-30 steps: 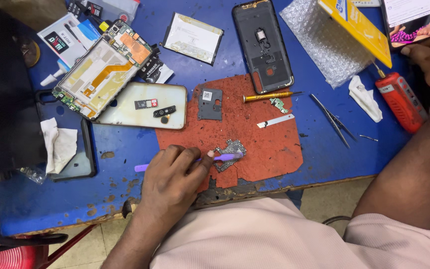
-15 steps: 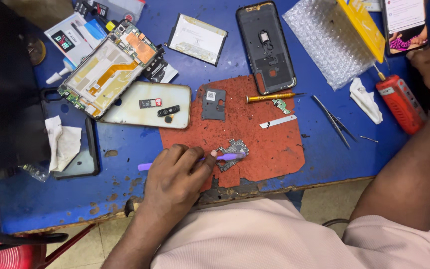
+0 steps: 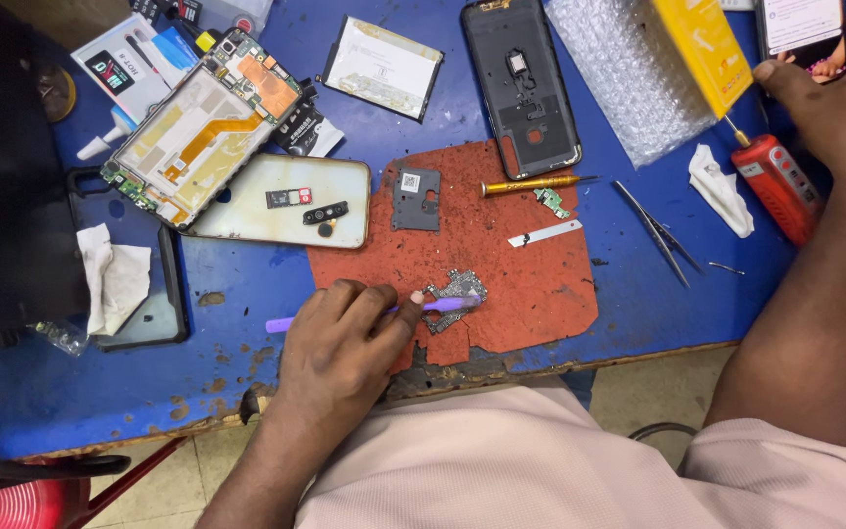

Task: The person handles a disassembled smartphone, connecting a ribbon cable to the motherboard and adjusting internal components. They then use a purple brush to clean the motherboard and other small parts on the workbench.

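Note:
My left hand [image 3: 340, 343] grips a purple brush [image 3: 443, 305] and presses its head onto a small circuit board [image 3: 454, 292] lying on the worn red mat [image 3: 531, 284]. My right hand [image 3: 834, 93] reaches to the far right corner and touches a yellow box [image 3: 707, 44] beside a white card [image 3: 800, 22]. Whether it grips the box I cannot tell. A black phone back shell [image 3: 521, 83] lies at the top of the mat.
On the blue table [image 3: 227, 372] lie an opened phone frame [image 3: 198, 127], a white phone panel [image 3: 276, 201], a battery [image 3: 382, 67], a gold screwdriver [image 3: 531, 184], tweezers [image 3: 660, 235], a red tool [image 3: 775, 186], bubble wrap [image 3: 629, 78] and tissue [image 3: 115, 279].
The view has shifted slightly. My left hand keeps the brush on the small board, moving it a little. My right hand stays at the far right corner.

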